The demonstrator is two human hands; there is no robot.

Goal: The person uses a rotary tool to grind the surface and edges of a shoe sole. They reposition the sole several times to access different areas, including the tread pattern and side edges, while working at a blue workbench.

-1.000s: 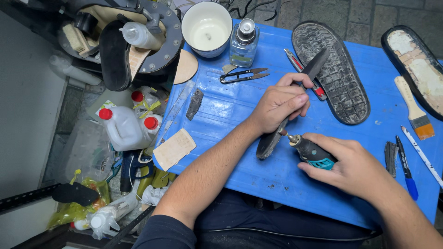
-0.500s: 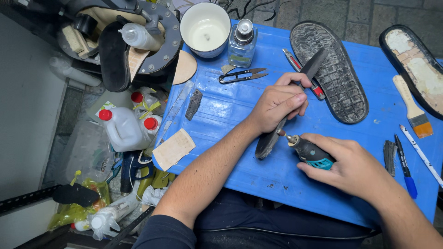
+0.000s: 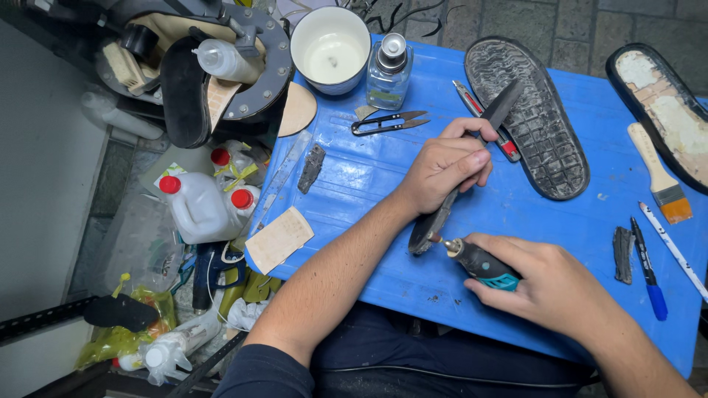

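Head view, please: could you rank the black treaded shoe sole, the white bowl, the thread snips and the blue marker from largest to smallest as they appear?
1. Black treaded shoe sole
2. White bowl
3. Blue marker and thread snips: these look about equally long, so I would not rank them.

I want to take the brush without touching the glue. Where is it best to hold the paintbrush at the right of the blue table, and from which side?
Grip the paintbrush by its pale wooden handle, which lies bare on the blue table and points up and left. Come from above, fingers across the handle. The bristles point down and right, and the upturned sole lies close on its right.
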